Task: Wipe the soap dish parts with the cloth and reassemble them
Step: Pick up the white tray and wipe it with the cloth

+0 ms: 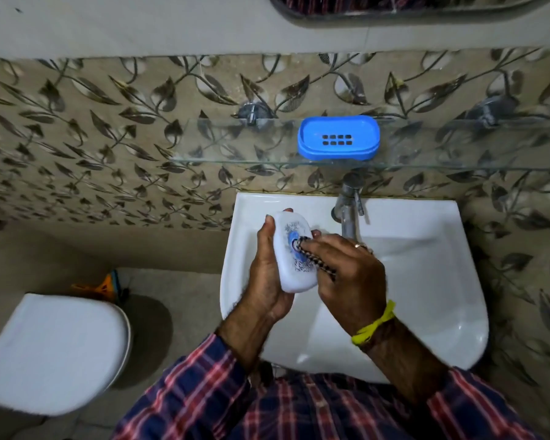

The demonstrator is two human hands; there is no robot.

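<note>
Two soap dish parts in play, and the white oval plastic soap dish part with a blue printed pattern is up over the left side of the white ceramic washbasin, tilted on its long axis. Left hand cups it from the left, fingers curled around the far edge, thumb on the near side, a firm wrap. Right hand comes in from the right, fingers closed around a dark-and-light striped cloth, pressing a fold of it onto the blue centre of the part. Most of the cloth is buried under those fingers, so its full size is hard to tell. A ring shows on one finger, a yellow thread band at the wrist.

Above the washbasin, the blue plastic slotted soap dish tray sits on the clear glass shelf. Just below that, the metal tap stands at the washbasin's back rim. Left of the washbasin, a white toilet lid, blurred, with something orange behind it that can't be made out. Checked sleeves fill the bottom edge.
</note>
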